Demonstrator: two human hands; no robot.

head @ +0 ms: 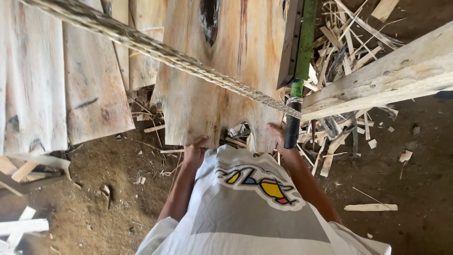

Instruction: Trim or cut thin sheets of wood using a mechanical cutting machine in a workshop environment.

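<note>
Leftmost, pale planks [33, 80] lie side by side over the dirt floor [94, 208], their near ends ragged, with offcuts [21, 226] at the lower left corner of the view. Next comes the board [212, 71], a wide rough-sawn slab with a dark knot near its far end and a chipped, uneven near edge. It runs away from the person, its near end up at chest height.

The left hand [194, 152] grips the near left corner of the board, fingers curled under and thumb over the edge, closed on the wood. The right hand [277, 134] holds the near right corner the same way, though a dark handle partly hides it, so its fingers are hard to read.

A rope [155, 47] crosses over the board from upper left down to the green bar [302, 52], where it is tied just above the black handle [291, 127]. Right of that, a thick beam [387, 75] slants up, with a heap of splinters [344, 52] behind and below it.

By the look of it, the board is stiff and fairly heavy, rough and splintery rather than slippery. The split near edge seems weak; a hold further in on the sound long edges looks safer than on the ragged end.
</note>
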